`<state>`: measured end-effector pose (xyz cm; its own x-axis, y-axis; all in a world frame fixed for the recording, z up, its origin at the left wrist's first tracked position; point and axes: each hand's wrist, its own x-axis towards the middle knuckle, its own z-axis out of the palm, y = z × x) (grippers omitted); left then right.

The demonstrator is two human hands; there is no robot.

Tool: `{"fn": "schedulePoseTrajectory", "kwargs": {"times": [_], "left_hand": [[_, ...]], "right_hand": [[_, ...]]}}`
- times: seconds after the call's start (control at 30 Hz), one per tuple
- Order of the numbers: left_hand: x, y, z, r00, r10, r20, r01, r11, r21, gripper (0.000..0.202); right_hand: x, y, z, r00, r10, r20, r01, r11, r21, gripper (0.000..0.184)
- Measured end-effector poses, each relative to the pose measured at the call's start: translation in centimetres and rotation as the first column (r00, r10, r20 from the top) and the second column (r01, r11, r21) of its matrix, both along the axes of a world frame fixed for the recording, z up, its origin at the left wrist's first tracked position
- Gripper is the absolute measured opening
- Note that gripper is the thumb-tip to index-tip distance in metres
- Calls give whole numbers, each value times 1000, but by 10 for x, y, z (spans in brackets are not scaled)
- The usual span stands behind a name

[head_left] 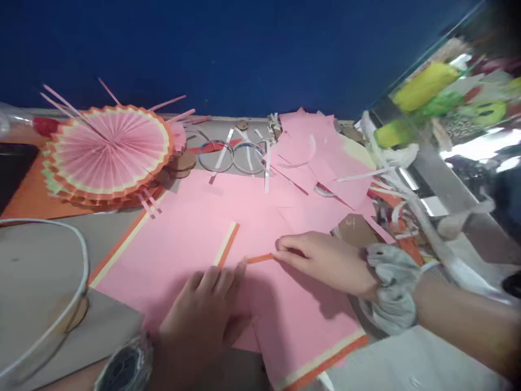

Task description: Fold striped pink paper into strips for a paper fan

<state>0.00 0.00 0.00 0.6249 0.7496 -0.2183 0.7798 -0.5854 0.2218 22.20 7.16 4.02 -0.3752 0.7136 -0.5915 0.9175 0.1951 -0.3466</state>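
The large pink paper sheet (171,255) has cream-and-orange edges. The left hand (203,315) presses it flat with fingers spread, and the right hand (325,260) pinches a thin orange paper strip (260,258).

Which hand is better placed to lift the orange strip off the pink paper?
Right, probably. The right hand curls its fingertips onto one end of the strip, close to a pinch. The left hand lies flat on the paper, with only a fingertip reaching the other end.
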Motion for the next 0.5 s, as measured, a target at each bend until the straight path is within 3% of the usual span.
{"fn": "schedulePoseTrajectory", "kwargs": {"times": [0.5], "left_hand": [[1,3,9,999,-24,-34,22,998,-59,41]], "right_hand": [[2,-3,-2,1000,5,-12,-4,998,67,34]]}}
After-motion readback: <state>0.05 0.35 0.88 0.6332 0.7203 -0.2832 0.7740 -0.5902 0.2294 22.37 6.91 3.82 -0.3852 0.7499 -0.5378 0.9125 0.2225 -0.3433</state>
